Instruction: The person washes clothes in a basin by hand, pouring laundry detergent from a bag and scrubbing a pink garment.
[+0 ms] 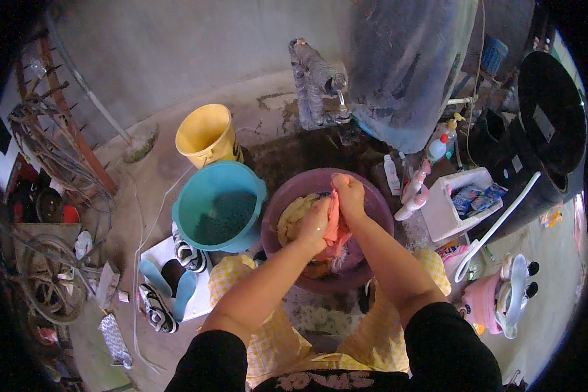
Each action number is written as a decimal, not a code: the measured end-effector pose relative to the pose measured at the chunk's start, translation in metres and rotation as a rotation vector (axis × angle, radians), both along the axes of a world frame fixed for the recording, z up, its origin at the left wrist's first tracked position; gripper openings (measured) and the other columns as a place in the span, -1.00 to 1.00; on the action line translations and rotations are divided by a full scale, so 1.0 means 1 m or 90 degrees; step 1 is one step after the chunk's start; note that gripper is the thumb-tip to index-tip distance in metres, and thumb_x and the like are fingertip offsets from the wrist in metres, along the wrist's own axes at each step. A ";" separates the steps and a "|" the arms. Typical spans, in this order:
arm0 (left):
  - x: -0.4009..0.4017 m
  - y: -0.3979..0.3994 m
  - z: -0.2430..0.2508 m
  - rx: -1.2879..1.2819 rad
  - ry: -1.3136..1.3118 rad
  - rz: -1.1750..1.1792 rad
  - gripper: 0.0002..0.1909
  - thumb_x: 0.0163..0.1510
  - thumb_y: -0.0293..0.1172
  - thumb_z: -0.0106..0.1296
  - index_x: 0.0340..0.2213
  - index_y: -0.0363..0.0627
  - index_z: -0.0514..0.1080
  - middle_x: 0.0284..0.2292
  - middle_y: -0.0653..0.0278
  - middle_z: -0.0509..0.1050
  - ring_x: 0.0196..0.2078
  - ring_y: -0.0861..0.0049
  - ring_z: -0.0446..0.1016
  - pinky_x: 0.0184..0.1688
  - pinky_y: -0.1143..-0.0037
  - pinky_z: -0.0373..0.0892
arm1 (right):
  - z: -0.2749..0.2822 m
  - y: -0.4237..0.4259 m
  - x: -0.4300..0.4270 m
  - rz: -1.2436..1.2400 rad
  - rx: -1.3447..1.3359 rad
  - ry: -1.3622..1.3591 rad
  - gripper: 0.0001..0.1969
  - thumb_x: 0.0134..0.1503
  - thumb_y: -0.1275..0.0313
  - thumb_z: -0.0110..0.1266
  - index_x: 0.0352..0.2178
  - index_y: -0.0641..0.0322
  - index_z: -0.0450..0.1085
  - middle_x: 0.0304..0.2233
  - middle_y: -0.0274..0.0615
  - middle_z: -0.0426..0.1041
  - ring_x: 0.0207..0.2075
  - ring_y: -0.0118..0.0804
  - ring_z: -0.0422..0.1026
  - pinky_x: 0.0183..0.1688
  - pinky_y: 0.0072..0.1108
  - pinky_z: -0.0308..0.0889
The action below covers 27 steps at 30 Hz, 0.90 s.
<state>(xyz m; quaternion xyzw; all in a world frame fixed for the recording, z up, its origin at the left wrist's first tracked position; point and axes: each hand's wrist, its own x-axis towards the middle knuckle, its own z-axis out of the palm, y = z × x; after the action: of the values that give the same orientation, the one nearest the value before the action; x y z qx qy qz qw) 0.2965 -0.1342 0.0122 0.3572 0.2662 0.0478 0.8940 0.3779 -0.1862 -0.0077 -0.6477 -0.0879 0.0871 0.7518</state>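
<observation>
A purple plastic basin [376, 230] stands on the floor between my knees, with wet clothes and some suds in it. Over it, my left hand [316, 226] grips a wet coral-coloured cloth [334, 223] on its left side. My right hand [349, 195] is closed around the upper part of the same cloth, whose lower end hangs towards the basin. Pale yellow fabric [294, 218] lies at the basin's left side. What lies beneath my hands is partly hidden.
A teal basin [262, 188] holding dark water and a yellow bucket [206, 132] stand left. Beyond is a wrapped tap [342, 110]. Bottles [414, 188], a white foam box [438, 210] and a long-handled white brush [500, 220] are right. Shoes [158, 307] with insoles lie left.
</observation>
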 end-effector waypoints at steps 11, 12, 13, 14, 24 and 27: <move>-0.004 0.056 0.032 0.698 0.084 -0.443 -0.62 -0.23 -0.25 0.03 -0.33 -0.15 0.28 -0.38 0.29 0.35 -0.34 0.59 0.33 -0.31 0.60 0.25 | 0.048 -0.034 0.018 0.365 0.120 0.192 -0.74 0.01 0.30 -0.23 -0.33 0.25 0.23 -0.41 -0.32 0.31 -0.37 -0.47 0.29 -0.32 -0.64 0.22; -0.008 0.055 0.044 0.514 0.016 -0.327 -0.68 -0.21 -0.32 0.00 -0.36 -0.19 0.29 -0.39 0.31 0.36 -0.35 0.58 0.34 -0.32 0.61 0.26 | 0.049 -0.036 0.021 0.349 0.103 0.148 -0.72 0.02 0.30 -0.24 -0.28 0.25 0.21 -0.36 -0.31 0.30 -0.35 -0.48 0.28 -0.30 -0.67 0.20; -0.010 0.058 0.042 0.516 0.015 -0.326 -0.68 -0.21 -0.32 0.00 -0.36 -0.19 0.29 -0.39 0.31 0.36 -0.35 0.58 0.34 -0.32 0.61 0.26 | 0.051 -0.037 0.023 0.349 0.104 0.147 -0.72 0.02 0.30 -0.24 -0.28 0.25 0.21 -0.36 -0.31 0.30 -0.35 -0.48 0.28 -0.30 -0.67 0.20; -0.011 0.062 0.039 0.376 -0.080 -0.235 -0.70 -0.19 -0.35 -0.01 -0.35 -0.20 0.29 -0.38 0.30 0.35 -0.35 0.58 0.34 -0.31 0.61 0.26 | 0.054 -0.039 0.023 0.283 0.043 0.121 -0.73 0.02 0.29 -0.24 -0.34 0.26 0.23 -0.42 -0.34 0.30 -0.40 -0.52 0.27 -0.33 -0.69 0.19; -0.009 0.081 0.037 -0.079 -0.287 0.069 -0.64 -0.18 -0.39 -0.09 -0.25 -0.11 0.18 -0.22 0.25 0.23 -0.12 0.36 0.15 -0.08 0.36 0.07 | 0.047 -0.042 0.013 0.379 0.232 0.105 -0.53 -0.31 0.40 0.16 -0.34 0.22 0.12 -0.39 -0.34 0.22 -0.33 -0.47 0.22 -0.23 -0.67 0.14; -0.013 0.091 0.039 -0.096 -0.310 0.108 -0.64 -0.19 -0.40 -0.09 -0.26 -0.11 0.18 -0.22 0.25 0.24 -0.12 0.35 0.16 -0.08 0.35 0.07 | 0.039 -0.045 0.016 0.393 -0.114 -0.105 -0.50 -0.34 0.47 0.16 -0.32 0.26 0.10 -0.35 -0.26 0.23 -0.32 -0.41 0.24 -0.27 -0.59 0.18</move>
<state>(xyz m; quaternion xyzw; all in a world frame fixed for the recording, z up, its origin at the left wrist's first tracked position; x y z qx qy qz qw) 0.2831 -0.0435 0.0514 0.2440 0.0752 0.1868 0.9486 0.3941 -0.2313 0.0310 -0.6589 -0.3328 0.2657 0.6201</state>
